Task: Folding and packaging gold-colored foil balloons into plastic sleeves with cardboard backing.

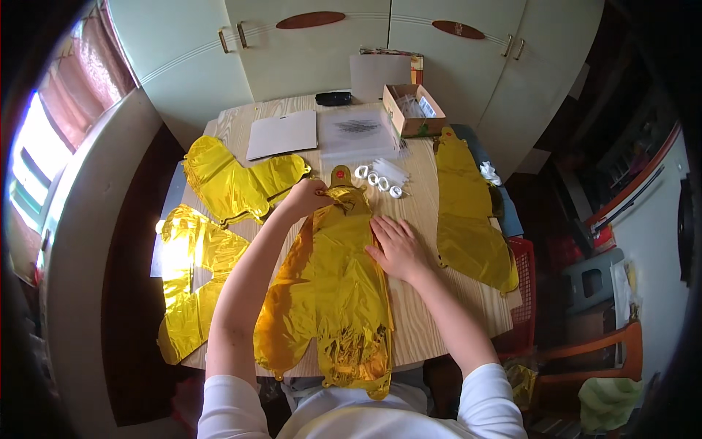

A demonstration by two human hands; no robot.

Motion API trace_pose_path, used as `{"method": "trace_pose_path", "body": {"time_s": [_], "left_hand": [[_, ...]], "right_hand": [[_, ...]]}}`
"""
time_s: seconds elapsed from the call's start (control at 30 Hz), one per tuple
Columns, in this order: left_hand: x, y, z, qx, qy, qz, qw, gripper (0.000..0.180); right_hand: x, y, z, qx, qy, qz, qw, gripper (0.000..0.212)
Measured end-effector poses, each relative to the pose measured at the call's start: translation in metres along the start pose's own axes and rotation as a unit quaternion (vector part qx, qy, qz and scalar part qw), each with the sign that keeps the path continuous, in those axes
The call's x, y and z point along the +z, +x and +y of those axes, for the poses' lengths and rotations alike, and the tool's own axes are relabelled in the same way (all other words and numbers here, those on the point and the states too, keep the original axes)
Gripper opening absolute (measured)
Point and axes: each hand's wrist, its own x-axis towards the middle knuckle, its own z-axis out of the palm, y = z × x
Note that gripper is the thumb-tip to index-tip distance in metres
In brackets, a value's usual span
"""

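A flat gold foil balloon (329, 263) lies lengthwise in front of me, its lower end hanging over the table's near edge. At its narrow top, beside a tab with a red mark, my left hand (306, 196) has its fingers closed on the foil's edge. My right hand (397, 245) lies flat with fingers spread, along the balloon's right edge. Two more gold foil balloons, one bent (234, 175) and one partly folded (219, 252), rest on the left. Another long gold balloon (466, 208) lies on the right. Several small white rolls (374, 178) sit just beyond my right hand.
Translucent strips (391, 173) lie by the rolls on the wooden table (417, 314). Farther back are a clear plastic sheet (336, 143), a pale flat card (282, 136), a black tray (333, 98) and an open cardboard box (415, 127). A red basket (523, 293) stands right of the table.
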Motion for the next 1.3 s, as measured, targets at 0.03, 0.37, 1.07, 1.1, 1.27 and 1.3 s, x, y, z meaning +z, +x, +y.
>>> {"method": "trace_pose_path", "body": {"time_s": [0.03,0.37,1.07,1.1,1.27,1.3], "left_hand": [[0.001,0.001,-0.003,-0.003,0.008,-0.003,1.0,0.047],[0.007,0.009,-0.001,-0.036,0.04,-0.036,0.998,0.051],[-0.001,-0.09,0.005,0.132,0.235,0.074,0.96,0.076],[-0.003,-0.108,0.002,0.134,0.237,0.044,0.961,0.074],[-0.006,-0.195,-0.003,0.137,0.234,-0.048,0.961,0.063],[-0.004,-0.209,-0.006,0.143,0.229,-0.046,0.962,0.061]], "right_hand": [[-0.002,0.0,-0.001,0.001,-0.001,-0.004,1.0,0.064],[-0.001,0.001,0.001,0.001,-0.005,-0.014,1.0,0.068],[-0.001,0.005,0.003,0.003,-0.027,-0.053,0.998,0.071],[-0.002,0.008,0.002,0.001,-0.028,-0.054,0.998,0.071],[0.001,0.022,0.001,0.0,-0.028,-0.056,0.998,0.071],[0.003,0.026,0.0,-0.002,-0.031,-0.055,0.998,0.071]]}}
